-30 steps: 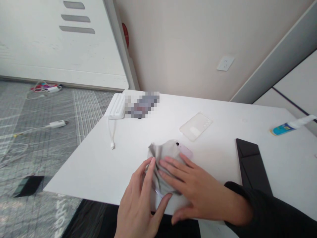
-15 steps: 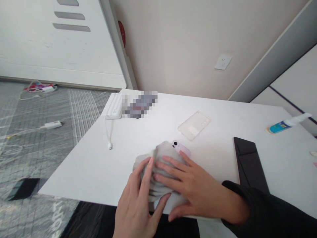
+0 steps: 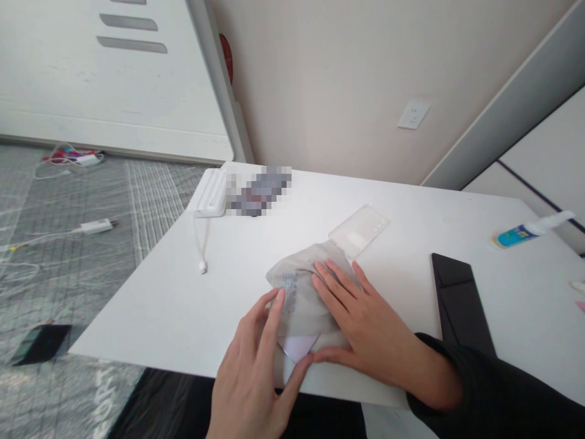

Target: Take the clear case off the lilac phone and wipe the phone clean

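A grey cloth (image 3: 304, 305) with faint blue print is spread over a pale pink phone (image 3: 299, 346), whose near corner shows below it. My right hand (image 3: 359, 320) lies on the cloth with its fingers stretched out flat. On the phone's left side, my left hand (image 3: 251, 360) has its thumb and fingers curved around the near end; the exact contact is partly hidden. Just beyond the cloth lies a clear phone case (image 3: 361, 228).
A dark folded case or stand (image 3: 459, 299) and a blue-and-white spray bottle (image 3: 521, 235) are on the right. Back left, a white power bank (image 3: 212, 192) trails a short cable, beside a pixelated item (image 3: 260, 192). The white table (image 3: 173, 317) ends near my lap.
My right hand has slid the cloth away from me and to the right, and the bunched cloth now lies flatter. The phone's far end is covered; its near corner shows. My left hand stays put.
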The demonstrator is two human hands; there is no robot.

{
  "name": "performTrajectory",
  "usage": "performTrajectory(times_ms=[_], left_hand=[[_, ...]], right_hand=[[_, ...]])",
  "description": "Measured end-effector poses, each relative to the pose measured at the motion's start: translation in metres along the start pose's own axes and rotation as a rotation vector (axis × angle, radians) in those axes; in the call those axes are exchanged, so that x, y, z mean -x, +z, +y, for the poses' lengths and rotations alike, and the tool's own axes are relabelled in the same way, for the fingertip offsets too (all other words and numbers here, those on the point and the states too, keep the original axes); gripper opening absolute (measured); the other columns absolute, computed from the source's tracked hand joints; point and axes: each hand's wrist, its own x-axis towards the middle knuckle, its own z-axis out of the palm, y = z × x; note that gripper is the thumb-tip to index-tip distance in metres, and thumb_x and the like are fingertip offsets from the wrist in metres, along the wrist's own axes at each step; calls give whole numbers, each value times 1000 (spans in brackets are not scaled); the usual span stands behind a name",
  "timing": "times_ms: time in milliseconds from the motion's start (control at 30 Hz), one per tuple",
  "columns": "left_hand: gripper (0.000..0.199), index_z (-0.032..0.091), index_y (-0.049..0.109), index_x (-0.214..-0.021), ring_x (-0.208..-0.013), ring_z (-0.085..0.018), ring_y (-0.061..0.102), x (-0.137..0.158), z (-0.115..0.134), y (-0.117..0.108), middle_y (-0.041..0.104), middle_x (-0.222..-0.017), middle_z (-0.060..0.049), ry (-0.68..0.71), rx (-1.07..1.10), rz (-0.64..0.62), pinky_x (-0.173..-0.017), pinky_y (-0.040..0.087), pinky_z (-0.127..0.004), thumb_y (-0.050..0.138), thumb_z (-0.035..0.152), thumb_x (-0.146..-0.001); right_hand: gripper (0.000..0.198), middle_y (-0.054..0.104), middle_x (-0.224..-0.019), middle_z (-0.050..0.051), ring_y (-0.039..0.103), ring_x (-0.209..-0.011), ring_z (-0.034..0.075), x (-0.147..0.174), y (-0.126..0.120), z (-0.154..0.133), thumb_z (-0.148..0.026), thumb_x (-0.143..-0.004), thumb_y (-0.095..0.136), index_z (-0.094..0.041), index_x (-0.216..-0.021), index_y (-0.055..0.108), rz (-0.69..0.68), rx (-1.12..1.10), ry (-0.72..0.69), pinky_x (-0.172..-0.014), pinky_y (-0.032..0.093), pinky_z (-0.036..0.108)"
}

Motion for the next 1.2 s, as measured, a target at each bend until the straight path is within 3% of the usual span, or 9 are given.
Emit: performTrajectory(times_ms=[167, 333, 500, 667, 733, 833, 1000, 1133, 1200], left_hand=[[77, 20, 25, -164, -132, -30, 59, 1, 0, 0, 52, -149, -17, -2, 7, -10, -101, 59, -43, 57, 50, -100], [77, 22, 26, -164, -130, -29, 60, 1, 0, 0, 51, -149, -16, -14, 22, -7, -100, 59, -41, 58, 50, -100], [76, 19, 24, -165, -137, -30, 56, 0, -1, -1, 49, -152, -16, 4, 14, -20, -103, 58, -41, 55, 45, -101], [79, 20, 26, -164, -132, -28, 59, -1, 0, 0, 49, -151, -16, -19, 19, -13, -101, 59, -40, 60, 50, -99], [77, 20, 26, -164, -133, -29, 58, 0, 0, 0, 49, -152, -16, -15, 19, -19, -102, 59, -40, 58, 47, -99], [76, 19, 25, -164, -138, -30, 55, 2, 0, -1, 47, -154, -17, 6, 17, -31, -104, 58, -41, 56, 44, -100], [79, 21, 27, -163, -131, -28, 60, 0, 0, -1, 49, -151, -16, -25, 24, -14, -100, 60, -40, 60, 50, -98], [76, 20, 24, -165, -138, -30, 54, -1, 0, -1, 48, -153, -17, -5, 24, -28, -104, 58, -43, 56, 45, -100], [77, 20, 23, -165, -139, -30, 54, 0, 0, -2, 47, -153, -17, -6, 25, -29, -104, 57, -43, 57, 45, -100]], right_hand=[[99, 24, -173, 12, 20, -161, 29, -1, -3, -1, -84, -95, 28, -16, -166, 24, -100, -115, -262, -131, 16, 59], [96, 28, -171, 18, 22, -160, 36, -3, -5, 2, -79, -96, 40, -9, -162, 32, -9, -57, 7, -127, 18, 68], [92, 31, -171, 10, 25, -160, 26, -3, -7, -2, -79, -97, 38, -19, -165, 26, -140, -209, -327, -132, 15, 56], [94, 30, -170, 17, 22, -159, 40, -3, -5, 2, -78, -96, 41, -12, -162, 33, -22, -66, 23, -126, 19, 71], [99, 27, -172, 13, 17, -160, 40, -3, -6, 1, -82, -94, 40, -14, -164, 31, -63, -100, -96, -126, 21, 69], [93, 29, -172, 6, 20, -161, 29, -3, -8, -2, -81, -96, 34, -20, -165, 28, -135, -198, -317, -131, 18, 58], [95, 29, -171, 15, 23, -159, 38, -2, -5, -1, -80, -96, 40, -13, -163, 33, -8, -69, 32, -127, 18, 70], [95, 28, -172, 9, 20, -161, 31, -1, -5, -2, -81, -95, 40, -18, -165, 28, -101, -163, -280, -130, 19, 59], [90, 31, -171, 8, 23, -160, 28, -2, -5, -1, -78, -97, 38, -19, -164, 29, -95, -163, -264, -131, 19, 58]])
